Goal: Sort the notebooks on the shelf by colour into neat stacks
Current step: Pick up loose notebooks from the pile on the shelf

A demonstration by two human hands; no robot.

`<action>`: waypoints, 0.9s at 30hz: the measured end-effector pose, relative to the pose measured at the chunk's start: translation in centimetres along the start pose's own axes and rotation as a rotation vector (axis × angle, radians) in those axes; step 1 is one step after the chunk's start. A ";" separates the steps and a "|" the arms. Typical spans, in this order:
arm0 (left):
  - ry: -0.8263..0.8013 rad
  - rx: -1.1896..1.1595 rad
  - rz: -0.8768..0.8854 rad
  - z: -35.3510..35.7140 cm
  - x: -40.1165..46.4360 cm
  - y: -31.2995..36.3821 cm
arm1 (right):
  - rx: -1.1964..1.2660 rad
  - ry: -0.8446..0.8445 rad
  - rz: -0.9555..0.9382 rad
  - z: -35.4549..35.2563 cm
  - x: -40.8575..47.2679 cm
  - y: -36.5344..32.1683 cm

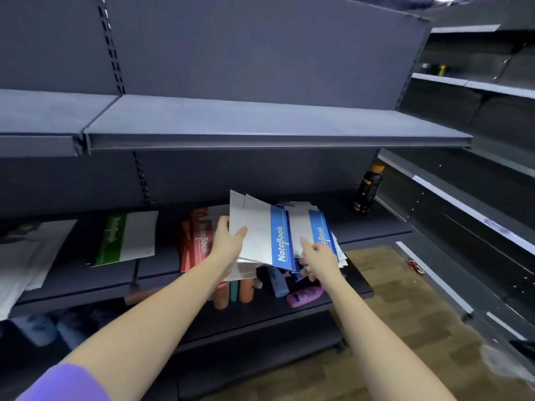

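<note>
My left hand [228,238] grips the left edge of a blue-and-white notebook [260,230], lifted and tilted above the middle shelf [162,273]. My right hand [314,256] holds a second blue notebook [312,227] beside it, thumb on the cover, with more blue ones fanned underneath. A red notebook stack [197,241] lies on the shelf just left of my left hand. A green-and-white notebook [124,238] lies farther left. White sheets or notebooks [26,256] lie at the far left.
A dark bottle with an orange cap [367,189] stands at the shelf's back right. On the lower shelf lie coloured tubes and bottles [240,290] and a purple pouch [305,296]. The upper shelf [260,123] is bare. Wood-pattern floor lies to the right.
</note>
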State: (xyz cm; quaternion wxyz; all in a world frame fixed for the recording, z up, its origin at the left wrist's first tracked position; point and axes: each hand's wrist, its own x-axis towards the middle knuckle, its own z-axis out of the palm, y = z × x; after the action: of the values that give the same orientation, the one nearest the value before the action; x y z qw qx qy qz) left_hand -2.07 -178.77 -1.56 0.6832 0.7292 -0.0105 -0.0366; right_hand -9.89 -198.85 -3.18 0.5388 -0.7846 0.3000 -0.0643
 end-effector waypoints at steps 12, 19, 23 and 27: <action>0.079 0.038 0.028 2.0 -1.7 0.1 | -0.226 0.141 -0.099 -2.0 1.1 0.9; 0.059 0.097 0.070 -0.5 -1.5 0.7 | -0.616 0.269 -0.045 -3.8 0.7 1.3; 0.057 0.082 0.044 -0.5 -1.4 0.8 | -0.522 0.331 0.005 -3.6 0.1 0.4; 0.048 0.061 0.040 0.7 -1.6 1.2 | -0.359 0.304 0.151 -3.4 -0.8 -0.5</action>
State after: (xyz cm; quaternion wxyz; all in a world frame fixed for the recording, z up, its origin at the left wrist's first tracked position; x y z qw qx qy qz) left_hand -3.62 -179.44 -0.35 0.6614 0.7500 -0.0100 -0.0052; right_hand -11.73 -201.05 -1.16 0.3428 -0.8243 0.4421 -0.0868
